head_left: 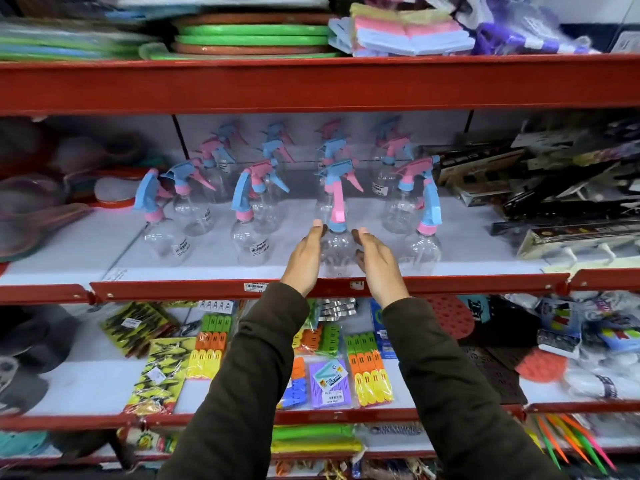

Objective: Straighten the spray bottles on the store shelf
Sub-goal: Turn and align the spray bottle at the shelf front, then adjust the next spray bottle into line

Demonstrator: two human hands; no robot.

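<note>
Red store shelf [173,289] with see-through spray bottles across the middle of the frame.
Left to right, the spray bottles [162,216] have pink and blue tops and small white price stickers, too blurry to read. The left hand [304,258] and right hand [377,263], fingers spread, cup the front middle bottle [337,247], maybe touching.

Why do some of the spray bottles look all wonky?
Their spray heads point different ways. The front left bottle and the front right bottle have blue triggers facing forward, while the one behind the front left aims its pink nozzle right. The left hand and right hand flank the middle front bottle. Nothing looks spilled or broken.
</note>
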